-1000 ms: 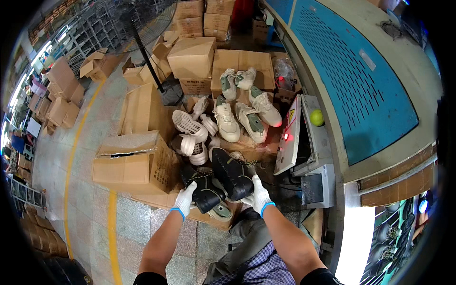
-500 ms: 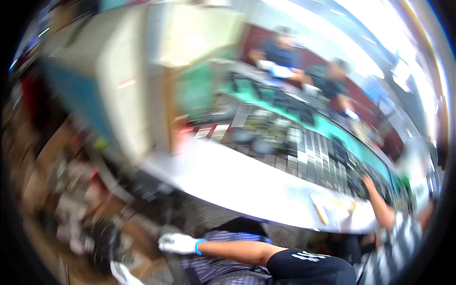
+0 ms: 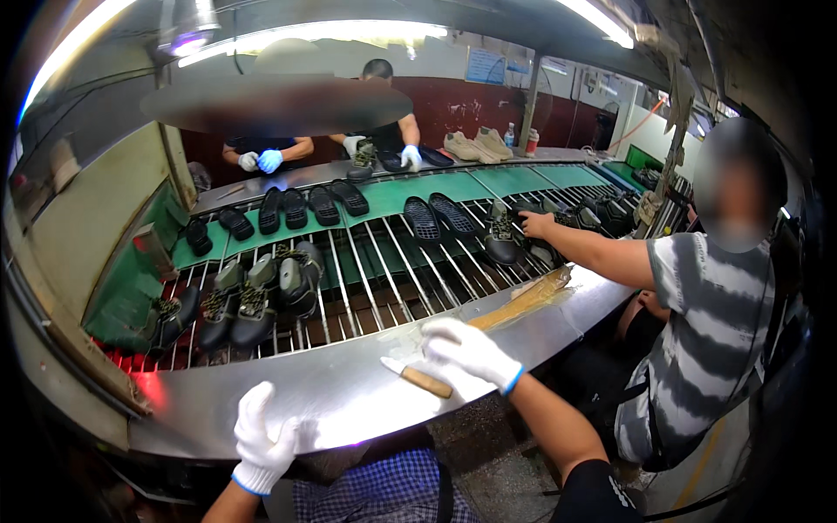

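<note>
Both my hands wear white gloves with blue cuffs. My left hand (image 3: 264,440) is raised at the near edge of the metal ledge (image 3: 209,410), thumb and fingers apart, holding nothing. Over the same ledge, my right hand (image 3: 469,353) is loosely curved with its fingers apart, and nothing shows in it. Just left of and below that hand lies a knife (image 3: 423,380) with a wooden handle and a short blade. Beyond the ledge, several black work shoes (image 3: 254,305) with grey lasts in them stand on the roller conveyor (image 3: 375,270).
Black shoe soles (image 3: 324,206) lie along the green strip (image 3: 384,197) behind the rollers. A co-worker in a striped shirt (image 3: 711,322) reaches over the conveyor at right toward a shoe. Two people work across it. Brown tape (image 3: 523,298) covers part of the ledge.
The blurred view has swung from the floor and clutter at left to face the conveyor. My hands have come from low at the left to over the ledge.
</note>
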The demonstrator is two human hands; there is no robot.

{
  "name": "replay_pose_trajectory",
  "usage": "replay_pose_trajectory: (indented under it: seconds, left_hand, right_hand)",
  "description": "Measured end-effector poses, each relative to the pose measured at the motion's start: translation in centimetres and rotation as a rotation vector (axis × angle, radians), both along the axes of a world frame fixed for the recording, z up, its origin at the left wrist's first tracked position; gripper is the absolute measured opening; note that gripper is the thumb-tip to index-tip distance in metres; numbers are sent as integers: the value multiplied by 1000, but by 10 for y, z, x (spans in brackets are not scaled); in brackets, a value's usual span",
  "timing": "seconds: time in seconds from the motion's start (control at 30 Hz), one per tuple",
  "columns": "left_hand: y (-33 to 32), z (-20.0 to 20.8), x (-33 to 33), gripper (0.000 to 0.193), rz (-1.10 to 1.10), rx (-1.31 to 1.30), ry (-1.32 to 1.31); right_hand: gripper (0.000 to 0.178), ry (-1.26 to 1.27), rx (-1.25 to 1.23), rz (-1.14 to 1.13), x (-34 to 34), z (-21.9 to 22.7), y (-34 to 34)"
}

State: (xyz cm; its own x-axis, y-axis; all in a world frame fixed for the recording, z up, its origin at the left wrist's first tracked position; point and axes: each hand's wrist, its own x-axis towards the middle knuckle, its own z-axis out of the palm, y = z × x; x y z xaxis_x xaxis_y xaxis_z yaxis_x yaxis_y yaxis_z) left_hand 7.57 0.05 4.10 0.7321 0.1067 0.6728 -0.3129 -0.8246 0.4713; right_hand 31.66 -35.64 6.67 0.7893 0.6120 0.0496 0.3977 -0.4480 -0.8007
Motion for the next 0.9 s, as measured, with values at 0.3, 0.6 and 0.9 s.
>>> replay_pose_trajectory:
  seconds: [0.3,0.6,0.9]
  left_hand:
    - [-62,0,344,71,-296,355,336]
    - [-143,-66,600,78,-319,438,285]
    - [-119,-53,614,50,-253,360,90]
  right_hand:
    - [68,-501,-346,-518,303,-94,-11]
    - [24,-841,-708,-488,441,-117,-21]
    - [36,-743,-303,-392,412,-66,-19]
